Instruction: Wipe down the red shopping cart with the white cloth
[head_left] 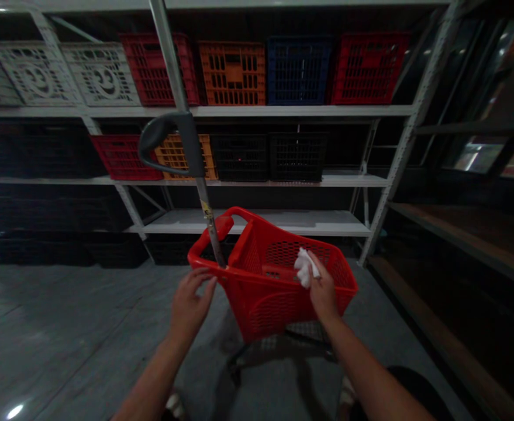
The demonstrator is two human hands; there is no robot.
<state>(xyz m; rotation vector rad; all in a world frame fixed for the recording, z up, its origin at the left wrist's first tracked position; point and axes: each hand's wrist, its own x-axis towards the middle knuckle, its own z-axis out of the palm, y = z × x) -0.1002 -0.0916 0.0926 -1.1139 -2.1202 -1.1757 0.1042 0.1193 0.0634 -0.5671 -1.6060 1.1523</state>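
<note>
A red plastic shopping basket [278, 292] on wheels stands on the floor in front of me. Its metal pull handle [182, 111] with a grey grip rises up and to the left. My left hand [190, 304] rests its fingertips on the basket's near left rim, fingers spread, holding nothing. My right hand [322, 289] is closed on a crumpled white cloth [304, 266] and presses it against the basket's right rim.
A metal shelving rack [283, 111] stands behind the basket, holding red, orange, blue, white and black crates [233, 73] on its levels. A second dark shelf unit [467, 234] runs along the right. The floor [64, 327] is grey and shiny.
</note>
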